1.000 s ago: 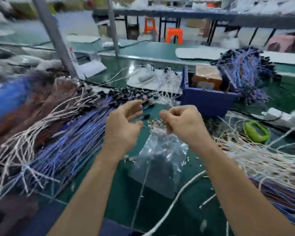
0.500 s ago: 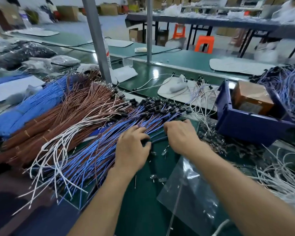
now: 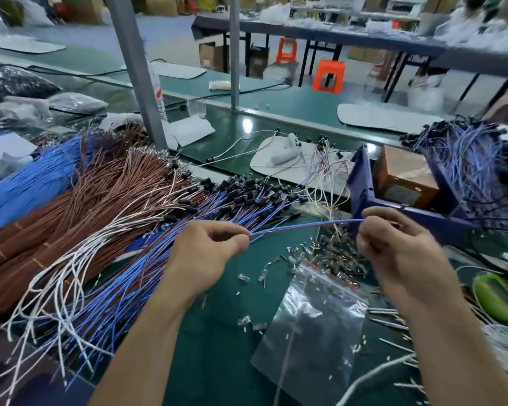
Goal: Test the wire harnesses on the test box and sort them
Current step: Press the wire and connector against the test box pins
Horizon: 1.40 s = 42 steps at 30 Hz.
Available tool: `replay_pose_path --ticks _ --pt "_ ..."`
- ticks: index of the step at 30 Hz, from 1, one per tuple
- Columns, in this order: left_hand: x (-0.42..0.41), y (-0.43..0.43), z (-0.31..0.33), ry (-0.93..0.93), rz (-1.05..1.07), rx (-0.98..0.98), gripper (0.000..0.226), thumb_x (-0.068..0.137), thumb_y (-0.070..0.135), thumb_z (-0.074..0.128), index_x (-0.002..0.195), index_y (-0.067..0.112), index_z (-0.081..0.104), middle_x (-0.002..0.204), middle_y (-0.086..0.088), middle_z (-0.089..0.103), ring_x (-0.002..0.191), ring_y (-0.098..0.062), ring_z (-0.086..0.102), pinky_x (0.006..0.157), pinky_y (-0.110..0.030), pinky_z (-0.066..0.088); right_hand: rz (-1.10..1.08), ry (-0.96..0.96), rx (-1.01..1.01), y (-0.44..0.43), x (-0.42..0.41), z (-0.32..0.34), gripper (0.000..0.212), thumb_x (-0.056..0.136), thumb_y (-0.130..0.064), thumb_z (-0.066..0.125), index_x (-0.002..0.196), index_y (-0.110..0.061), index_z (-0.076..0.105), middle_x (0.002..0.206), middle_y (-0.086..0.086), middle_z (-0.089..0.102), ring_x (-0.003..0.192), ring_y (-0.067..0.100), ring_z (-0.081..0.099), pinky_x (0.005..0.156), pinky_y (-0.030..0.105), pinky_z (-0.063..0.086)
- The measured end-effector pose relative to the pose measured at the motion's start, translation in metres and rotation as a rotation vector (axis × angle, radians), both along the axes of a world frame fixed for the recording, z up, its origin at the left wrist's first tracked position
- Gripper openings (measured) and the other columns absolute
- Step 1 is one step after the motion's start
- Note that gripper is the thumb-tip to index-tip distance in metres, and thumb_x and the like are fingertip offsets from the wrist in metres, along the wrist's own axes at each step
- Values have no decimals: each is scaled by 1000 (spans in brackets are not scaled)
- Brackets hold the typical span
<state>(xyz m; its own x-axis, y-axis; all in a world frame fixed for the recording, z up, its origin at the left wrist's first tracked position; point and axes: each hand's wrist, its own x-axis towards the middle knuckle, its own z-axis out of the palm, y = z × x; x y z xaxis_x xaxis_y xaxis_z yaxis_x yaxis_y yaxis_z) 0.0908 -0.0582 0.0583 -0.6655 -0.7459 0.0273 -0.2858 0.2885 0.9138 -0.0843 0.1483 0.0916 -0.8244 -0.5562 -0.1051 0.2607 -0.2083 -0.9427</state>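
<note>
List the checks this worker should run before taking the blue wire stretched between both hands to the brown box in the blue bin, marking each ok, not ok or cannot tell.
1. Left hand pinches the blue wire: ok.
2. Right hand grips its other end: ok.
3. Wire's end fitting sound: cannot tell, hidden in the right hand.
4. Wire free of the blue wire pile: cannot tell.
5. Brown box in the blue bin uncovered: ok.
6. Bench below free of loose parts: not ok, small metal terminals and a zip bag lie there.
</note>
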Motion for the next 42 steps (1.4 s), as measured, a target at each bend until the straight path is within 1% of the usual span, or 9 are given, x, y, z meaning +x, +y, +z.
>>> replay_pose_path --ticks 3,7,10,17,23,27,32,37,42 --pt "-12 13 7 -75 -140 -292 21 78 41 78 86 59 71 75 30 72 76 9 66 65 -4 43 7 -407 -274 -10 15 -14 16 83 -17 67 79 -13 81 77 5 69 68 14 61 69 26 52" --pt "-21 22 2 -146 -319 -196 18 85 26 80 77 42 80 68 24 72 57 4 63 54 -11 46 -134 -454 -287 -12 17 -16 43 106 -23 47 75 -8 74 94 13 76 86 25 74 78 42 60" --pt "-14 7 0 -224 -413 -79 26 86 19 81 74 43 81 72 12 77 67 -8 68 69 -34 54 -270 -470 -367 15 4 -8 37 106 -15 47 81 -9 72 86 10 75 62 17 69 61 32 59" --pt "-16 3 -13 -132 -316 -53 18 73 24 88 75 41 82 68 10 76 61 -2 70 58 -11 49 -333 -419 -350 61 4 -19 18 92 -26 53 80 -18 63 66 0 53 50 14 35 57 29 30" --pt "-33 16 -24 280 -321 501 42 38 39 97 71 17 81 62 2 69 57 -8 64 62 -12 51 -412 -266 -58 97 19 -30 32 101 -22 53 76 -13 71 59 5 49 47 15 31 53 31 24" --pt "-62 53 -26 487 -567 957 43 46 35 104 72 13 77 64 -4 63 62 -14 62 74 -25 59 -160 -17 282 103 32 -19 23 99 -10 59 85 -10 77 67 15 68 34 6 32 41 18 22" --pt "-93 101 -6 151 -692 639 31 68 36 88 86 12 82 75 -7 74 71 -16 70 72 -29 61 3 208 398 89 48 -9 14 96 -11 65 94 -10 80 82 6 79 41 -6 53 46 5 40" --pt "-110 125 5 113 -715 400 25 71 40 82 82 18 84 76 -5 78 72 -10 69 71 -24 56 -175 -138 187 84 45 -23 26 88 3 69 66 -9 74 62 13 67 32 3 35 36 16 27" --pt "-116 133 5 128 -626 540 16 69 28 89 80 17 84 71 0 75 67 -7 68 65 -17 53 -100 -234 136 86 33 -28 26 87 5 69 67 -11 72 61 15 63 32 6 36 37 17 26"
